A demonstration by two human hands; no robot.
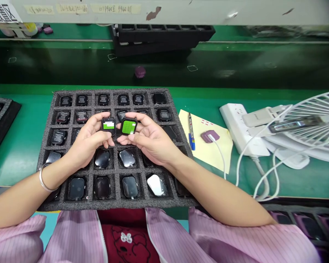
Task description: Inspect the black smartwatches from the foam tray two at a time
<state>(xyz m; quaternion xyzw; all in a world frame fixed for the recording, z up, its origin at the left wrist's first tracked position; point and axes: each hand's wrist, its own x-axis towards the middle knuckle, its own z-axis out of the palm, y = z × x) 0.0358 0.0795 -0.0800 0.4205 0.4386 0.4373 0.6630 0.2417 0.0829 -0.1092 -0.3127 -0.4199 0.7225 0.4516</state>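
Left hand (pixel 84 140), centre of frame: thumb and fingers closed on a white-and-green-screened smartwatch (pixel 109 126). Right hand (pixel 153 140), beside it: gripping a green-screened smartwatch (pixel 128 126), the pair just apart. Beneath, centre: grey foam tray (pixel 112 205) bearing dark watches (pixel 130 186). Right of frame: white power strip (pixel 235 122), white fan (pixel 325 107).

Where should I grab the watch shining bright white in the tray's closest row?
Probably by its opposite side edges, thumb and finger coming from straight above. The watch lies shiny side up, walled in all around by the foam tray, so coming in sideways looks hard.
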